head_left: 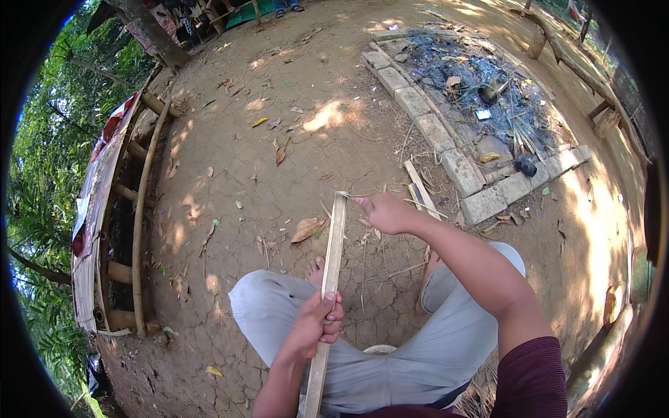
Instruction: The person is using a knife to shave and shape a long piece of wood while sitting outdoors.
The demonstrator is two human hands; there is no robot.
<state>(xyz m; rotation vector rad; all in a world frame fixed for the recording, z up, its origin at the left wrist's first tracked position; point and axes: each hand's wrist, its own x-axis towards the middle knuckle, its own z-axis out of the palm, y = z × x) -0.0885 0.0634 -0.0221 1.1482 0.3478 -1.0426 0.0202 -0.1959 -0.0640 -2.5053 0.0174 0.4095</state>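
Note:
My left hand (319, 324) is wrapped round a long, flat bamboo strip (335, 240), which runs from my lap out over the ground. At the strip's far end is my right hand (385, 212), closed with its index finger stretched along a small knife (343, 194). Only a thin, pale bit of the blade shows, lying across the strip's tip. The knife's handle is hidden inside my fist. Beneath my hands are my bent legs in light grey trousers (390, 380), with a bare foot (316, 270) on the soil.
Split bamboo pieces (418, 187) lie just beyond my right hand. A brick-edged fire pit (435, 132) holds ash and a dark round object (525, 166). Along the left runs a raised bamboo bench (104, 202). Dry leaves (306, 230) dot the cracked ground.

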